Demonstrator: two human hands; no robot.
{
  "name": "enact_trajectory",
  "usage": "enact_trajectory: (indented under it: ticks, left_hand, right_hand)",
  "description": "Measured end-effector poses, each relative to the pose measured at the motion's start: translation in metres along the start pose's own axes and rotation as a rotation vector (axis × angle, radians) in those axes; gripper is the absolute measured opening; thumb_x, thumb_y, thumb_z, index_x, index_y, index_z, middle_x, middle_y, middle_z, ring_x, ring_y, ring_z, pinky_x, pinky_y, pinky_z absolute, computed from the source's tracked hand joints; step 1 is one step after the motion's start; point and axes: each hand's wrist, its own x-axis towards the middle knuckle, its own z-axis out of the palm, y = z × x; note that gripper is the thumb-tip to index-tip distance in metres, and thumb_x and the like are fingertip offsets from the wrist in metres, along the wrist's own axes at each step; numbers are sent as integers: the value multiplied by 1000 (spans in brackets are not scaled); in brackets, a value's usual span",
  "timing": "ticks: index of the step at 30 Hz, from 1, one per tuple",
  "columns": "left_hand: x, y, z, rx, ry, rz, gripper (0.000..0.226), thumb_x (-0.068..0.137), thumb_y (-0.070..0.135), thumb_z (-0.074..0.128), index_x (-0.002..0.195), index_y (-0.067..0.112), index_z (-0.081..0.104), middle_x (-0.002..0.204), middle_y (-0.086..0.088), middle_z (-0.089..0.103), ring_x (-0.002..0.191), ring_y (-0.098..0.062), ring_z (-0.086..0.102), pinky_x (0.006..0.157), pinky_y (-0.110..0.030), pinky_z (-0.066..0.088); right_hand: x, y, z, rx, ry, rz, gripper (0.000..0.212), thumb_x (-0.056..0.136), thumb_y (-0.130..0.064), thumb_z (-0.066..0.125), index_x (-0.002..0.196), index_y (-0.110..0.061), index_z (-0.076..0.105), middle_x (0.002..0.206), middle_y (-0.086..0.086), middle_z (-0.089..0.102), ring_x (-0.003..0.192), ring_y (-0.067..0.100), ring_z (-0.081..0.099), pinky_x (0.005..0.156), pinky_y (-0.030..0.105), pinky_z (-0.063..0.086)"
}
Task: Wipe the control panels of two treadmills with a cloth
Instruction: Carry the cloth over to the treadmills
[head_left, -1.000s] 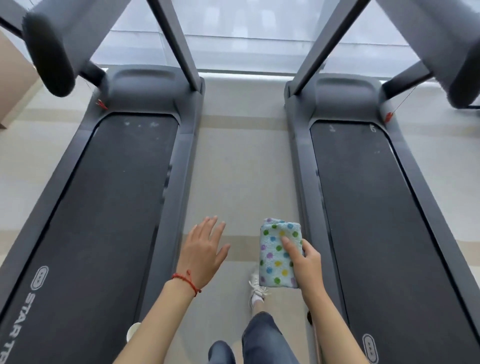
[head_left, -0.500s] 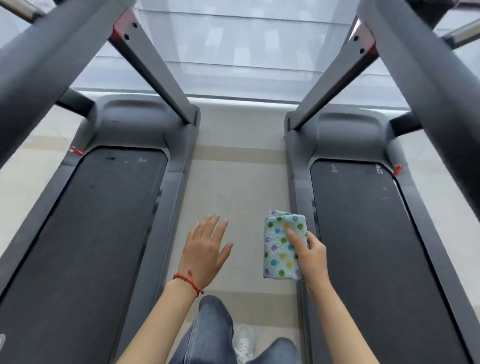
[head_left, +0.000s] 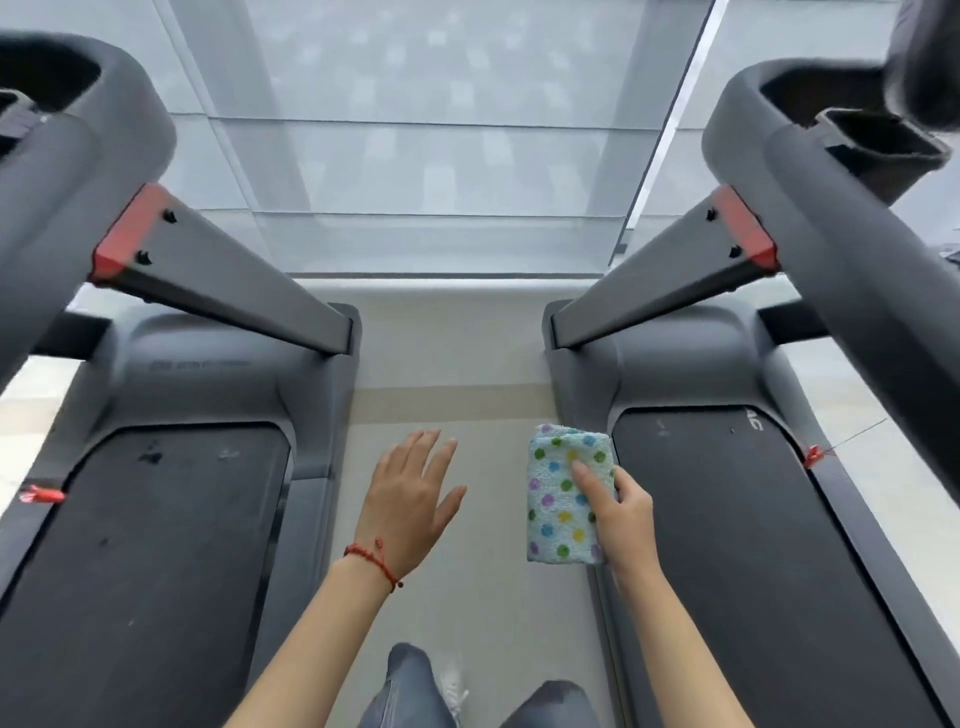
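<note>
Two dark grey treadmills flank a floor aisle: the left treadmill (head_left: 156, 519) and the right treadmill (head_left: 753, 545). Only the edges of their consoles show, the left console (head_left: 67, 130) at the upper left and the right console (head_left: 831, 130) at the upper right; the panel faces are out of view. My right hand (head_left: 621, 514) holds a folded light blue cloth with coloured dots (head_left: 563, 493) over the aisle, beside the right treadmill's belt. My left hand (head_left: 410, 499), a red string at its wrist, hovers open over the aisle, holding nothing.
Slanted grey uprights with red end pieces (head_left: 218, 275) (head_left: 670, 280) rise from each treadmill's front toward the consoles. A glass window wall (head_left: 441, 156) closes the far end. Beige floor (head_left: 452, 364) runs between the machines. My legs in jeans (head_left: 410, 686) are at the bottom.
The view has moved forward along the aisle and tilted up, so the consoles and uprights now loom larger. Both hands keep their pose, cloth still in the right.
</note>
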Motion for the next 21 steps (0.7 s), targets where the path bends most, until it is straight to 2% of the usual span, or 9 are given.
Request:
enact_trajectory:
  ticks: [3, 6, 10, 15, 18, 21]
  left_hand:
    - [50, -15, -5, 4, 10, 25, 57, 99, 48, 13, 125, 9, 46, 124, -18, 57, 114, -34, 55, 92, -49, 47]
    - [93, -21, -7, -13, 21, 48, 56, 99, 48, 16, 125, 8, 47, 125, -18, 57, 115, -35, 54, 92, -50, 47]
    - [150, -21, -10, -6, 66, 97, 49, 91, 43, 36, 123, 9, 47, 123, -18, 58, 112, -36, 56, 89, -51, 49]
    - [209, -9, -22, 2, 129, 123, 55, 98, 48, 17, 123, 10, 46, 122, -18, 59, 111, -36, 57, 88, -49, 47]
    - [241, -2, -27, -6, 166, 156, 49, 96, 46, 27, 124, 10, 44, 124, -18, 58, 112, -36, 56, 89, -49, 48]
    - [273, 3, -33, -7, 199, 196, 49, 95, 46, 28, 125, 10, 44, 124, -18, 57, 114, -36, 54, 90, -48, 47]
  right_hand:
    - [34, -23, 11, 6, 25, -19, 22, 84, -22, 65, 93, -3, 60, 82, 5, 68, 63, 10, 69, 50, 24, 54]
    - [67, -42, 16, 6, 40, -26, 21, 83, -22, 66, 92, -4, 61, 84, 7, 69, 67, 13, 70, 54, 28, 57]
    - [112, -70, 20, 13, 57, -57, 19, 83, -23, 67, 89, -7, 60, 85, 8, 68, 71, 16, 70, 57, 30, 58]
    - [154, -114, 16, 45, 28, -127, 16, 83, -21, 66, 89, -8, 60, 83, 6, 68, 66, 11, 70, 52, 26, 56]
    - [172, -141, 10, 71, 46, -177, 15, 83, -21, 66, 88, -9, 60, 83, 6, 68, 66, 11, 70, 53, 25, 56]
    - [184, -165, 4, 96, 80, -222, 15, 82, -23, 66, 89, -10, 61, 84, 5, 69, 67, 11, 70, 54, 24, 56]
